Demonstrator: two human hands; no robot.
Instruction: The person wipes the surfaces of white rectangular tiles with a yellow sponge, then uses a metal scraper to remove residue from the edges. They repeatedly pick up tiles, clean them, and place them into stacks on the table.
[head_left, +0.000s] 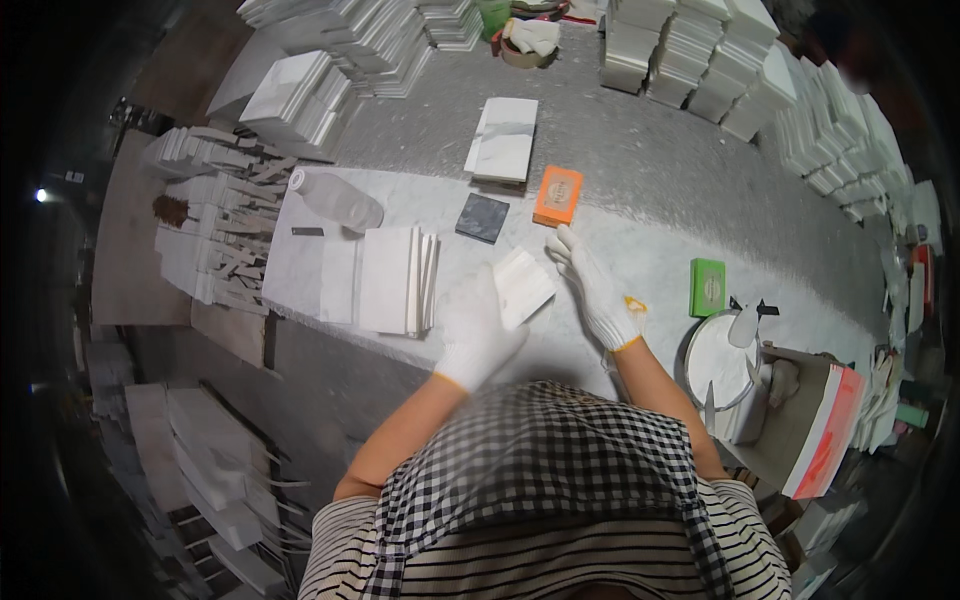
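My left hand (478,330), in a white glove, grips a small white stone tile (522,286) by its left side, tilted over the pale marble slab. My right hand (592,287), gloved too, has its fingers stretched out beside the tile. Its fingertips lie just below an orange block-shaped box (558,195); I cannot tell whether they touch it. A dark grey square block (482,218) rests left of the orange box. To the left of my left hand, several white tiles (392,280) stand on edge in a row.
A clear plastic bottle (340,202) lies at the slab's far left. Stacked white tiles (503,140) sit beyond the dark block. At right are a green box (707,287), a round tub (718,360) with white paste and scrapers, and an open carton (795,430). Tall tile stacks (690,60) line the back.
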